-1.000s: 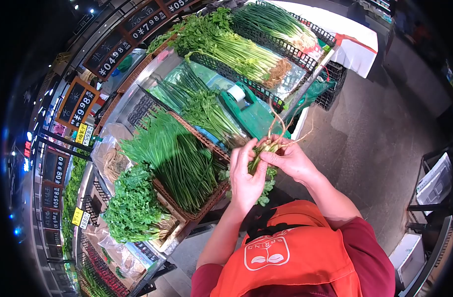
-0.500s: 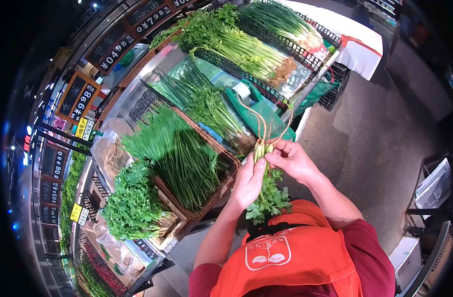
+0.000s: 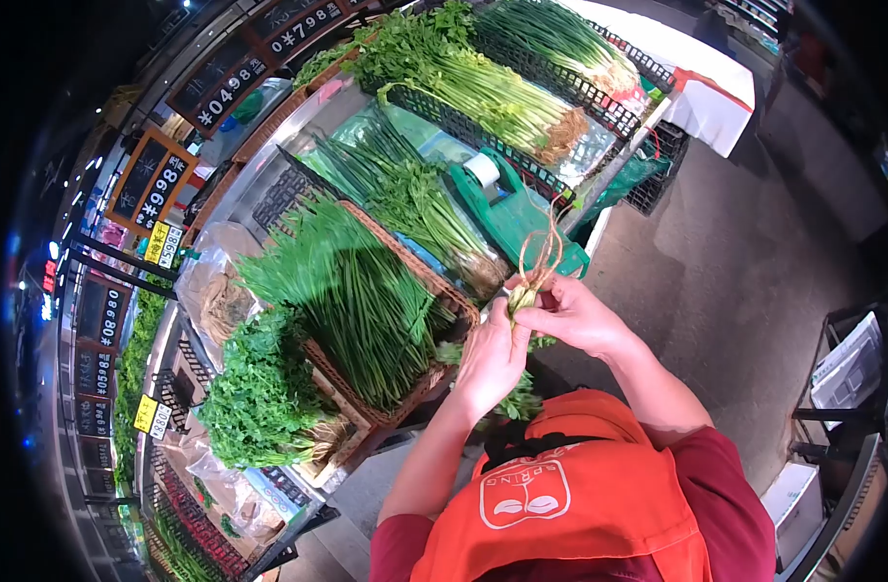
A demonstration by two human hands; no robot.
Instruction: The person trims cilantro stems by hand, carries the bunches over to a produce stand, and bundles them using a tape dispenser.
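Observation:
Both my hands meet around a small bunch of leafy greens (image 3: pixel 524 301), its long thin roots pointing up and away from me. My left hand (image 3: pixel 491 357) is closed round the stems from the left. My right hand (image 3: pixel 575 315) pinches the same bunch near the root end, thumb against the stems. Green leaves (image 3: pixel 518 398) hang below and behind my left hand, partly hidden by it. Just beyond the roots stands a green tape dispenser (image 3: pixel 502 199) with a white roll. A wicker basket of long green chives (image 3: pixel 376 310) is left of my hands.
Black crates hold celery (image 3: pixel 483 92) and scallions (image 3: pixel 560 44) at the top. Parsley-like greens (image 3: pixel 255 388) lie at the lower left, near a plastic bag (image 3: pixel 221 296). Price signs (image 3: pixel 153 184) line the left. A white box (image 3: pixel 793 500) is on the right, beside the grey floor (image 3: pixel 725 281).
The bunch has turned so its roots point more upward and draw together. Its leaves swung down toward the apron, then back left behind my left hand. Both hands keep hold of it.

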